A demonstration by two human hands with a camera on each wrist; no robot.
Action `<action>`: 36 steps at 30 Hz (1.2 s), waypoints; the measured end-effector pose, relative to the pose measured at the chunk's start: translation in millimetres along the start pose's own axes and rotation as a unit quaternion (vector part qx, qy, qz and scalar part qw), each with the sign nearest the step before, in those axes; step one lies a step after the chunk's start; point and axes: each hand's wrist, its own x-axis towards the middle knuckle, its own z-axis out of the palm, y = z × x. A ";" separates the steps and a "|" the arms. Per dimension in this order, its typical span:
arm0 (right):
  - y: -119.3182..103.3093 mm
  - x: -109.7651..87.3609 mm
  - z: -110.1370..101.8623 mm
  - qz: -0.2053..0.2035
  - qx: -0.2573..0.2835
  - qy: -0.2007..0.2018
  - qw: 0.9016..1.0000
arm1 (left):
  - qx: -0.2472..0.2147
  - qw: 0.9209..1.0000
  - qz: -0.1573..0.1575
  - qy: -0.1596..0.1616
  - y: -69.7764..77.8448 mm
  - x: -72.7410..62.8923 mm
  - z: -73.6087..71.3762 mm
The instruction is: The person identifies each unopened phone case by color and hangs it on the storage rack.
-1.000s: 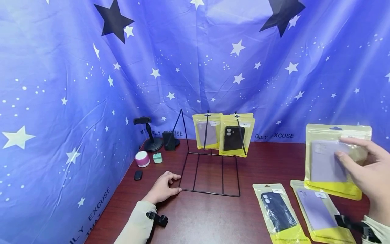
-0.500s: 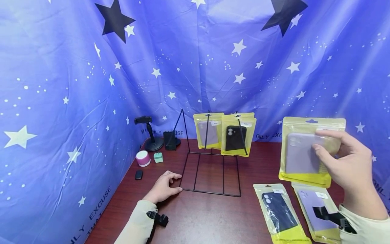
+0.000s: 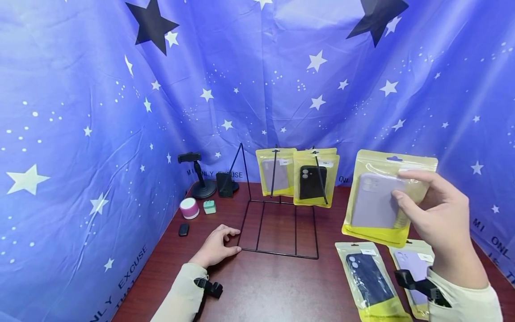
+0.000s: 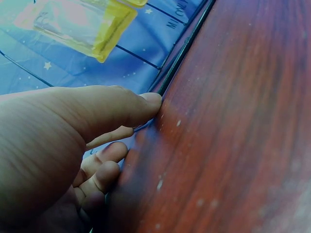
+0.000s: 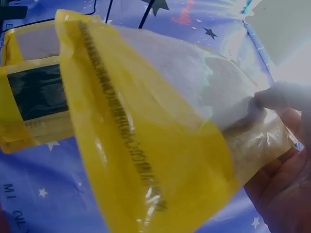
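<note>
My right hand (image 3: 438,208) pinches a clear-and-yellow zip bag with a lilac phone case (image 3: 378,201) inside, lifted above the table at the right. The bag's yellow lower part (image 5: 146,141) fills much of the right wrist view. My left hand (image 3: 216,247) holds the near left corner of a black wire display rack (image 3: 277,255), its thumb (image 4: 146,104) against the wire. On the rack's hooks hang a bagged lilac case (image 3: 267,174) and, to its right, bagged cases with a black case (image 3: 307,183) in front.
A bagged dark phone case (image 3: 368,279) and a bagged lilac case (image 3: 414,264), partly behind my right wrist, lie at the front right. Left of the rack are a phone stand (image 3: 203,188), a pink-and-white jar (image 3: 189,208), a green charger (image 3: 209,206) and a small black item (image 3: 183,230).
My right hand has carried the bagged lilac case leftward and slightly up, toward the rack, and the bag has tilted a little. My left hand stays at the rack's corner.
</note>
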 end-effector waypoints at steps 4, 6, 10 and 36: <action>-1.7 -1.5 2.3 -0.001 -0.003 -0.004 1.000 | -0.001 1.000 0.000 0.000 2.1 -0.3 -1.0; -5.4 -3.5 5.0 -0.007 -0.010 -0.007 1.000 | -0.002 1.000 0.000 0.000 3.1 -0.5 -1.6; -14.0 -6.6 14.3 -0.038 -0.009 -0.020 0.999 | -0.001 1.000 -0.004 -0.002 5.4 -0.3 -2.7; 0.1 -35.0 88.2 -0.060 -0.128 -0.144 0.979 | 0.007 1.000 -0.003 0.004 5.9 -1.5 -1.6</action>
